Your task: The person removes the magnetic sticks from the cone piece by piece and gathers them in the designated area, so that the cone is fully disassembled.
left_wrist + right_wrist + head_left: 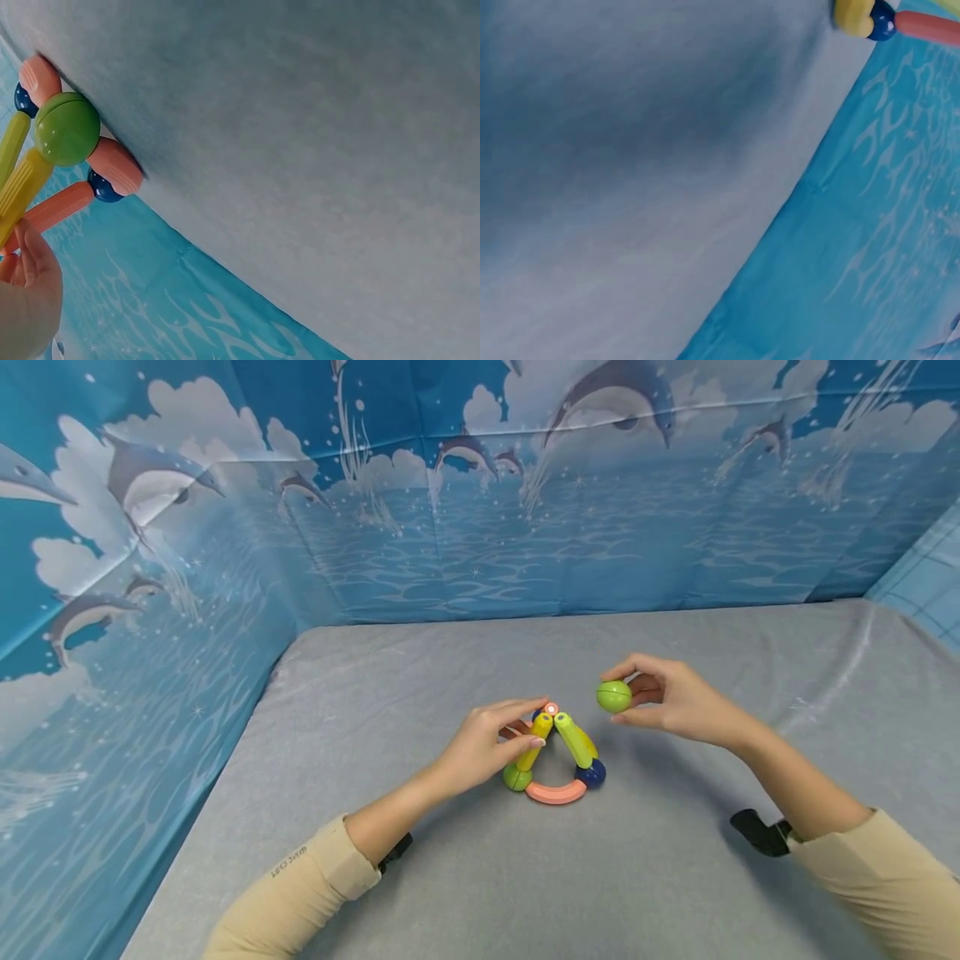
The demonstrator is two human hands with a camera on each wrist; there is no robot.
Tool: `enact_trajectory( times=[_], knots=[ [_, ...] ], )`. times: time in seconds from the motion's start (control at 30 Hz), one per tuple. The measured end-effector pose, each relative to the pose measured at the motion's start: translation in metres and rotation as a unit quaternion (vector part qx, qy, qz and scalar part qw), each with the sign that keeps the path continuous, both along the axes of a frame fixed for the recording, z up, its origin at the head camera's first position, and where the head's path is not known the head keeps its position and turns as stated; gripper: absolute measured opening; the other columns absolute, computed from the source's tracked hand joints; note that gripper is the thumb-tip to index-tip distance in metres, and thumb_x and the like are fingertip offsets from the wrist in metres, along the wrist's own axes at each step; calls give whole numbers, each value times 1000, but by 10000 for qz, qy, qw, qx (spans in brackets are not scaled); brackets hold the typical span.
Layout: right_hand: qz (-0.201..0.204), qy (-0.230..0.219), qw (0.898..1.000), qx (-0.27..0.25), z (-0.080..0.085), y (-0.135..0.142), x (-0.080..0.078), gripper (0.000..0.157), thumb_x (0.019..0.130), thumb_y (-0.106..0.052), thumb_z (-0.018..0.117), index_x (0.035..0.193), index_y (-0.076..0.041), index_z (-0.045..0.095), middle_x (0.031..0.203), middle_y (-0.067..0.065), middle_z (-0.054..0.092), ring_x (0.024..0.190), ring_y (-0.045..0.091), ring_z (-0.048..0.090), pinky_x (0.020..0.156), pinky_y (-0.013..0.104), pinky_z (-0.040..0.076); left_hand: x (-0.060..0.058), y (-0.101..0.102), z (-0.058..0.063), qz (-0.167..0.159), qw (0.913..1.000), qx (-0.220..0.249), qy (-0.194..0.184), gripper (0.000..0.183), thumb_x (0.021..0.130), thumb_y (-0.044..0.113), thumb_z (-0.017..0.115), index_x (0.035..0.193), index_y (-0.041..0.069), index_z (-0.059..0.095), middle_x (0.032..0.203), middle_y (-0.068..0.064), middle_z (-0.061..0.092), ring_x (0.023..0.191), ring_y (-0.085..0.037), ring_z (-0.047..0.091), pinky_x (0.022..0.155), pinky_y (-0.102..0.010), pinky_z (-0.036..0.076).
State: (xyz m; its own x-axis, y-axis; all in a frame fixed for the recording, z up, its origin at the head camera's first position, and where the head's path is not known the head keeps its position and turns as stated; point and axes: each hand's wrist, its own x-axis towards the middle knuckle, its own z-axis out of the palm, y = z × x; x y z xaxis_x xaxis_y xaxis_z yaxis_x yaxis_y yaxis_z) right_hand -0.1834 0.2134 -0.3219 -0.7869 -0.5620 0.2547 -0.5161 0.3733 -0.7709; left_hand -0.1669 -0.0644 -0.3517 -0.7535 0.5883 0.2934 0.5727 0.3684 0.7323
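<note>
A pyramid of toy building rods and balls stands on the grey cloth. Its base has a salmon curved piece (556, 793) between a green ball (517, 777) and a navy ball (590, 774). A yellow rod (22, 191), a lime rod (573, 741) and a salmon rod (64, 204) lean together at the top. My left hand (480, 747) pinches the rods near their upper ends. To the right of the peak, my right hand (660, 697) holds a loose green ball (613, 696) in the air between thumb and fingers. The right wrist view does not show that hand.
Grey cloth (450, 893) covers the work surface. A blue dolphin-print curtain (480, 552) borders it at the back and left. A black strap piece (761, 833) sticks out by the right sleeve.
</note>
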Motion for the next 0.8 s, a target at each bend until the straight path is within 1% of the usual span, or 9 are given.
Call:
enact_trajectory(
  times=[0.2,0.4,0.6,0.8],
  knots=[
    [-277,-169,9995,62,-6,16,3,41,78,1,73,115,-3,57,109,12,57,86,11,63,73,24,52,0,-1,-2,25,9999,29,-148,49,88,14,66,134,9,51,128,-5,56,95,-10,61,77,-19,49],
    [-576,-217,9977,282,-12,28,3,44,78,-2,74,118,-5,57,109,11,59,84,11,62,70,23,52,1,-1,-2,63,9997,84,-207,49,87,14,67,134,9,52,128,-5,56,94,-10,61,77,-20,50],
    [-825,-264,9952,455,-17,39,1,46,78,-3,74,120,-4,56,106,12,60,81,11,61,65,25,53,1,-2,-2,94,9994,110,-327,49,87,14,67,133,11,53,127,-3,56,94,-10,60,78,-23,50],
    [-1082,-529,9904,683,-21,50,-4,47,79,-3,73,122,-1,55,106,15,59,81,10,61,64,27,52,1,-1,-2,137,9989,147,-412,48,87,14,67,133,12,53,128,-2,56,95,-9,60,79,-23,50]
  ],
)
